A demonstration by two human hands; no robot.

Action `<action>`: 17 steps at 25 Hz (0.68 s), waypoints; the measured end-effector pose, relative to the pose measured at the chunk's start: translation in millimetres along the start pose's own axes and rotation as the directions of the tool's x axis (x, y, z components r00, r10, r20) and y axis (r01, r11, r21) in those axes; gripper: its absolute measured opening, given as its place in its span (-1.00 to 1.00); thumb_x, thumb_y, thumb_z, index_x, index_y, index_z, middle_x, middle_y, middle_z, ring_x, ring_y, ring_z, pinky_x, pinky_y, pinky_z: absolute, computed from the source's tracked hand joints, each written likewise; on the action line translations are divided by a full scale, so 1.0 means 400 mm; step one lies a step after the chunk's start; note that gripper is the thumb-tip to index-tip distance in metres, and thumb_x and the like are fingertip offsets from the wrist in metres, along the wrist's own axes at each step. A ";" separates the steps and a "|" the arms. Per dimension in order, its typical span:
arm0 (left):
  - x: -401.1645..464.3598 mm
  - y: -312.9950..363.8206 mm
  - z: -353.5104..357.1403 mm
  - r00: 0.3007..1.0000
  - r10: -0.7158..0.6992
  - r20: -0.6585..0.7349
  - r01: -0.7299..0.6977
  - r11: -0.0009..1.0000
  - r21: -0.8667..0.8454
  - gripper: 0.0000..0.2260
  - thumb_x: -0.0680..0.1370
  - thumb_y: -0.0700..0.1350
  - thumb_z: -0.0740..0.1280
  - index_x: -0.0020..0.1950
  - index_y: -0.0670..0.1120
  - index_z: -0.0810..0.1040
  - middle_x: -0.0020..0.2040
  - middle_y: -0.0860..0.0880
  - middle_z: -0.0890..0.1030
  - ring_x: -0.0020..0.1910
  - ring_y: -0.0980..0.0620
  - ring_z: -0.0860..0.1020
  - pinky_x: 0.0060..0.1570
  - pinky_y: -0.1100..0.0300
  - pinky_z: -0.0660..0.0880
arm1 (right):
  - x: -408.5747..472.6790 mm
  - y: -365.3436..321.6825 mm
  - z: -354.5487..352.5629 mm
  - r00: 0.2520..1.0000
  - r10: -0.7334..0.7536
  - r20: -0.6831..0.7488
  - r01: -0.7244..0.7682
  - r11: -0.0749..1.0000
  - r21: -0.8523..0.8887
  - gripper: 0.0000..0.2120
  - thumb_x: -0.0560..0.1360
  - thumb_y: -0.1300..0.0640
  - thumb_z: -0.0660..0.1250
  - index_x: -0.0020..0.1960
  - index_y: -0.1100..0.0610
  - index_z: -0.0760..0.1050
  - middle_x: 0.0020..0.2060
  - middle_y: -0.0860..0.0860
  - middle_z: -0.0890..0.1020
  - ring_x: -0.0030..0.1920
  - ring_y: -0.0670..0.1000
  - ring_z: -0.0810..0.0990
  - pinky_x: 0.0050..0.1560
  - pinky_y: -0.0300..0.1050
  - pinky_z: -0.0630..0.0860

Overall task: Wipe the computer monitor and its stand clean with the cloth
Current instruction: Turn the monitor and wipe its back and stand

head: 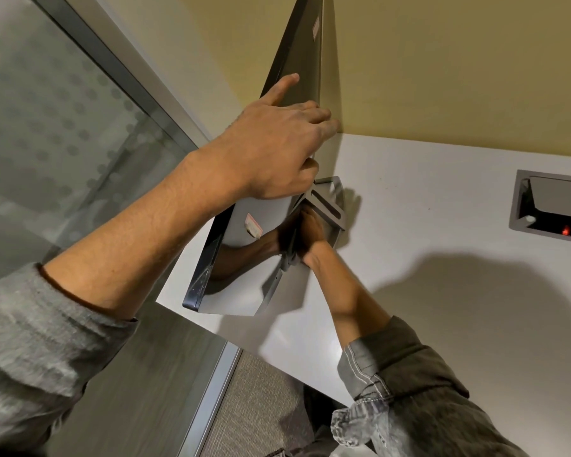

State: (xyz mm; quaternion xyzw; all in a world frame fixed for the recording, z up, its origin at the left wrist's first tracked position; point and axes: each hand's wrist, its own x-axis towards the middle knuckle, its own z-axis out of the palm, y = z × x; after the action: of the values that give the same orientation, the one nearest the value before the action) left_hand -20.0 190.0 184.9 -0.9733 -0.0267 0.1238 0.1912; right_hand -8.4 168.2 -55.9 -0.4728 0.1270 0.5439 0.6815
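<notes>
The monitor (244,291) is seen edge-on from above and behind, with a grey back panel, a small sticker and a dark front bezel. My left hand (271,150) grips the monitor's edge, fingers wrapped over it and the forefinger stretched along the panel. The grey stand (328,206) meets the back panel on the white desk (426,291). My right hand (310,239) is behind the panel at the stand's neck, closed on a dark grey cloth (290,257) pressed against the stand. Most of the cloth is hidden by the hand and shadow.
A recessed grey cable box (521,202) with a small red light sits in the desk at the right. A frosted glass partition (63,143) with a metal frame runs along the left. A yellowish wall (442,77) stands behind the desk. Carpeted floor (254,407) shows below the desk edge.
</notes>
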 end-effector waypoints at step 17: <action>-0.003 0.003 -0.005 1.000 -0.018 0.024 0.018 1.000 0.004 -0.45 0.57 -0.03 0.19 0.56 -0.08 0.21 0.50 -0.09 0.35 0.49 0.00 0.30 0.53 -0.11 -0.20 | -0.058 0.026 -0.058 1.000 0.010 -0.021 -0.014 0.971 -0.239 -0.66 0.62 0.18 0.14 0.34 0.27 0.44 0.02 0.19 0.58 -0.06 0.11 0.56 0.05 0.01 0.48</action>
State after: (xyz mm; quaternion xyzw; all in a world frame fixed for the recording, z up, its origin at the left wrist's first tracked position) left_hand -20.5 187.9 186.6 -0.9711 -0.0376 0.1338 0.1939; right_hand -18.2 135.1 -57.3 -0.5560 0.0700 0.5548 0.6150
